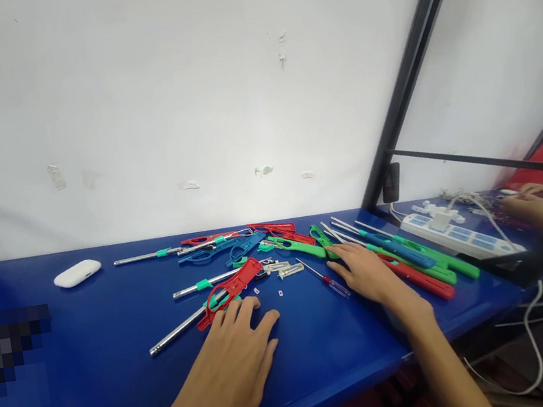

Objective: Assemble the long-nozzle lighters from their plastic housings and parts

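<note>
My left hand [244, 345] lies palm down on the blue table, fingers apart, with nothing visibly held. Its fingertips are at a red plastic lighter shell half [248, 274] and beside a metal lighter tube [183, 329]. My right hand [364, 271] is also palm down with fingers stretched out. Those fingertips are close to a green shell piece [323, 240]; whether they touch it I cannot tell. Between the hands lies a screwdriver [338, 286] with a clear purple handle. Small whitish translucent parts [290, 270] sit behind it. A green shell half [298, 247] is farther back.
Whole stick lighters in green, blue and red [424, 280] lie right of my right hand. More shells and tubes [207, 246] are heaped near the wall. A white case [78, 274] stands left. Beyond a black frame post [410, 76] are a power strip [458, 234] and another person's hands [536, 200].
</note>
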Available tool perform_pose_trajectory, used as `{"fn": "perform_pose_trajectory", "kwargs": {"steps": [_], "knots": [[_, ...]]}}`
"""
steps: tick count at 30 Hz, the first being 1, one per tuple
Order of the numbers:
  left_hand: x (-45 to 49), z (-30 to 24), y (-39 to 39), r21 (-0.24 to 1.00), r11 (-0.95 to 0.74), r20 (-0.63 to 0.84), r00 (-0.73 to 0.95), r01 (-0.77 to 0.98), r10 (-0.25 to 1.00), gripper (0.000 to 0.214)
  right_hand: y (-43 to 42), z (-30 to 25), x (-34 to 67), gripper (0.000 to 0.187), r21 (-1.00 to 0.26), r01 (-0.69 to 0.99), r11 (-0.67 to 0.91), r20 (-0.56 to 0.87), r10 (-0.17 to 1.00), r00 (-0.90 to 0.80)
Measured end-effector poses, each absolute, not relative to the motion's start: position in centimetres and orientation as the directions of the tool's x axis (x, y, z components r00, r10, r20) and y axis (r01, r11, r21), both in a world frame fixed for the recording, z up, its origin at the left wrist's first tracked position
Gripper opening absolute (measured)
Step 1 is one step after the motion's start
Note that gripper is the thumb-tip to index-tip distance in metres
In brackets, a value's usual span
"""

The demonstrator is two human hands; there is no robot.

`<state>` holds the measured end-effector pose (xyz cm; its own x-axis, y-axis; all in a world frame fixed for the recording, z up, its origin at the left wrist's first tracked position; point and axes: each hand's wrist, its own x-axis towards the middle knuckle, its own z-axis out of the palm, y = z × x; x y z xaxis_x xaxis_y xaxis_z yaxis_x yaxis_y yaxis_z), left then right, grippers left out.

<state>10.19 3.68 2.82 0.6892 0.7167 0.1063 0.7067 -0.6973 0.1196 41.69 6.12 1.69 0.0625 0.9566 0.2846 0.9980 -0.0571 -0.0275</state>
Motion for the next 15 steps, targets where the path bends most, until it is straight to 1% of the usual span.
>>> {"fn": "perform_pose_trajectory", "kwargs": {"steps": [6,11,15], "knots": [[10.22,3.38,3.26,0.108,-0.687,0.067,0.684,0.719,0.727,0.042,6.02,1.48,42.39,0.021,0.001,0.99,-0.14,0.306,0.943,0.133],[10.26,3.64,3.12,0.088,-0.688,0.045,0.687,0.72,0.725,0.043,5.89,1.65,41.95,0.014,-0.018,0.988,-0.156,0.369,0.917,0.152],[10.31,3.28,3.38,0.088,-0.688,0.072,0.684,0.72,0.726,0.043,5.86,1.96,41.84,0.007,-0.052,0.986,-0.162,0.441,0.882,0.168]]}}
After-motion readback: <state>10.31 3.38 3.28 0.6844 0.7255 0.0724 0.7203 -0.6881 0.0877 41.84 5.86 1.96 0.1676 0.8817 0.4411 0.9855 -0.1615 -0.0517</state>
